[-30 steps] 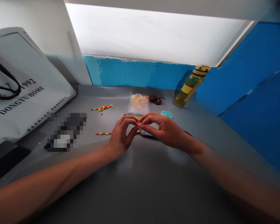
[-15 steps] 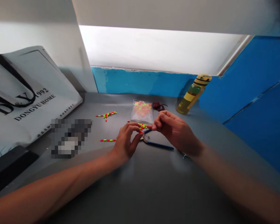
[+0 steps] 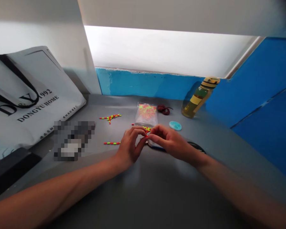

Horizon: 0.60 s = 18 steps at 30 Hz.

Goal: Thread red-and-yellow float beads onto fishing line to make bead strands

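Note:
My left hand (image 3: 127, 147) is closed in a pinch, with a small red bead (image 3: 147, 136) at its thumb and fingertips. My right hand (image 3: 173, 141) meets it there, thumb and forefinger pressed together against the bead's right side; whatever lies between them is too small to make out. Just behind the fingertips lies a little pile of red and yellow-green beads (image 3: 147, 129). Blue-handled pliers (image 3: 154, 146) lie under my right hand, mostly hidden by it. To the left, a row of red and green beads (image 3: 112, 143) runs behind my left hand.
Farther back are a clear bag of beads (image 3: 146, 114), a dark red cord bundle (image 3: 164, 109) and branching joined beads (image 3: 110, 117). A teal disc (image 3: 175, 125) and a yellow bottle (image 3: 200, 97) stand on the right side. A white bag (image 3: 38, 95) and a blurred-out object (image 3: 73, 141) occupy the left.
My right hand has come left and down until its fingertips reach those of my left hand. The teal disc has come into view, and the pliers are now more covered. My left hand keeps its pinch.

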{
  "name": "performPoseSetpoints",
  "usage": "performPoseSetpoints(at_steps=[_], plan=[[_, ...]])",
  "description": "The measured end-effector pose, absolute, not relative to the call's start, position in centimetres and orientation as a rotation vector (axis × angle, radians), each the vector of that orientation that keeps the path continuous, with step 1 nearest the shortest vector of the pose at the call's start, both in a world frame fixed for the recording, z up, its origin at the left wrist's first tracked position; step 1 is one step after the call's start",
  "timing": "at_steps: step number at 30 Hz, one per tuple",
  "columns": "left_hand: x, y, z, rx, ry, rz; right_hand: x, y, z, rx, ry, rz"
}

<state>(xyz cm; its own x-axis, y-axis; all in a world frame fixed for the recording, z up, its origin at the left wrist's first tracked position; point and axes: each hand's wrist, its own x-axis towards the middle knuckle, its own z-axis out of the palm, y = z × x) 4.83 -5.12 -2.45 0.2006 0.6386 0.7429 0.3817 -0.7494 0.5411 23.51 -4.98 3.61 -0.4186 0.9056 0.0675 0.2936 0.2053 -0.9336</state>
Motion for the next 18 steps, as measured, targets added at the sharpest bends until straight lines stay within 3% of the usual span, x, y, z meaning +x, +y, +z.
performPoseSetpoints(at_steps=[4, 12, 18], plan=[[4.77, -5.11, -2.5, 2.276, 0.983, 1.555, 23.86, -4.67, 3.36, -1.082, -1.895, 1.353], [4.88, -5.15, -2.48, 2.196, 1.121, 1.47, 24.3, -4.4, 3.54, -1.116, -1.842, 0.977], [4.92, -5.44, -2.26, 2.138, 1.174, 1.431, 23.8, -4.64, 3.42, -0.908, -1.558, 1.325]])
